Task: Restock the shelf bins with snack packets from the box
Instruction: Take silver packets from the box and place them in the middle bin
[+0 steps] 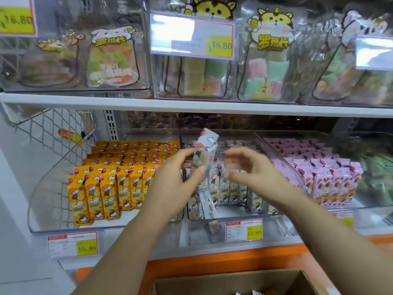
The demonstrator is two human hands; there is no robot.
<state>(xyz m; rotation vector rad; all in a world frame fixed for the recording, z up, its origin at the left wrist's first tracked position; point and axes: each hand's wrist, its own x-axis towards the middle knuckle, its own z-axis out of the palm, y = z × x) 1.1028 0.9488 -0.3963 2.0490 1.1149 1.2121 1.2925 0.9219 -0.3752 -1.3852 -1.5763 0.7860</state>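
Observation:
My left hand (177, 177) pinches a grey snack packet (205, 152) and holds it upright above the middle clear bin (223, 218), which holds rows of grey packets (229, 188). Just to the right, my right hand (246, 167) hovers with its fingers loosely curled and blurred; I see nothing in it. The cardboard box (234, 282) sits open at the bottom edge, with little of its contents visible.
The left bin holds yellow packets (110, 184) and the right bin pink packets (325, 177). Price tags (244, 229) hang on the bin fronts. An upper shelf (191, 105) carries clear bins of bagged sweets. A wire basket (53, 133) hangs at the left.

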